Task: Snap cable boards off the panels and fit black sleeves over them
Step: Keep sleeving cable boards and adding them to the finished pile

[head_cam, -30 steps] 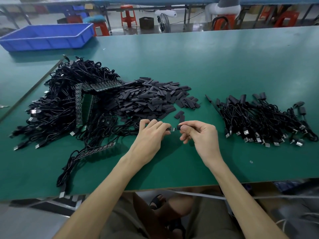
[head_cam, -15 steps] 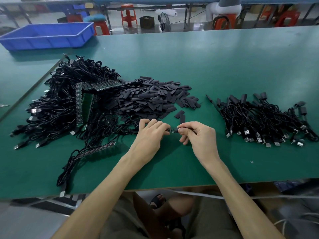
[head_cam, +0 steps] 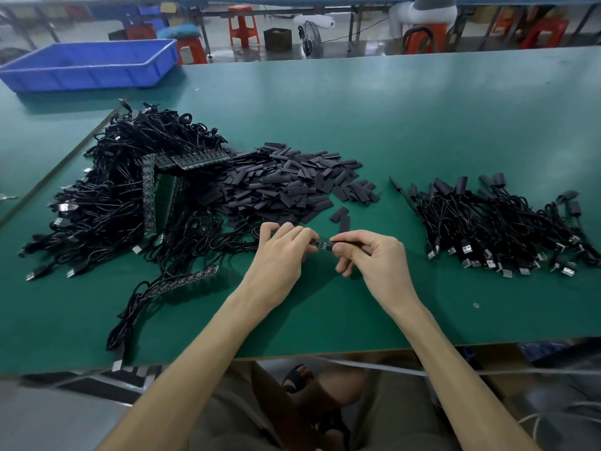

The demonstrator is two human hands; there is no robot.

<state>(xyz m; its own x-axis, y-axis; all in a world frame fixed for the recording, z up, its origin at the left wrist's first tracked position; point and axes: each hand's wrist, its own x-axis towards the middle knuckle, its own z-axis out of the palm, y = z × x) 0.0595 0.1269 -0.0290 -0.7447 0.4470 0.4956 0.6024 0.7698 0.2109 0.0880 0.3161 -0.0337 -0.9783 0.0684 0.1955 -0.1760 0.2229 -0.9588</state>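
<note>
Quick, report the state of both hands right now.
Left hand: closed, pinching the cable board.
Right hand: closed, pinching a black sleeve at the board's end.

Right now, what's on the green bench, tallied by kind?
Cable heaps: 2
Sleeve heap: 1
Blue bin: 1
Total: 4
</note>
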